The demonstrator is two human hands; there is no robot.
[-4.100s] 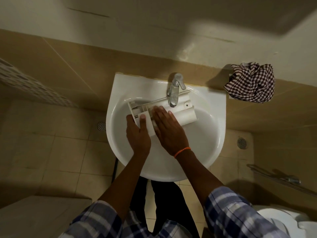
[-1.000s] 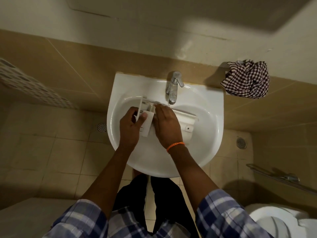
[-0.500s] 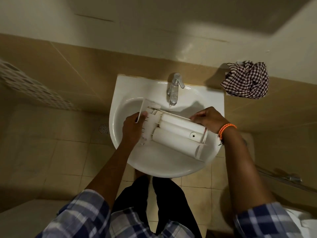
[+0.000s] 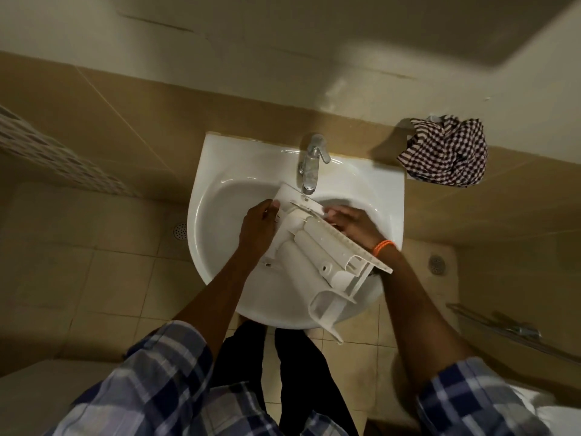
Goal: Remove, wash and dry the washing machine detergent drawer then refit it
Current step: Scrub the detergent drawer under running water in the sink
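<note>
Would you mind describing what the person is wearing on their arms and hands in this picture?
Both hands, the left hand and the right hand, are bare, with no gloves. The forearms are uncovered, as the blue, white and grey plaid shirt sleeves are pushed up towards the elbows. An orange band circles the right wrist. No rings or watch can be made out.

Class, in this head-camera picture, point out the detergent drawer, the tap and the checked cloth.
detergent drawer [image 4: 309,247]: head view, on its ridged underside, over the basin.
tap [image 4: 311,166]: head view, on the chrome spout.
checked cloth [image 4: 446,152]: head view, on the middle of the crumpled fabric, right of the basin.
</note>
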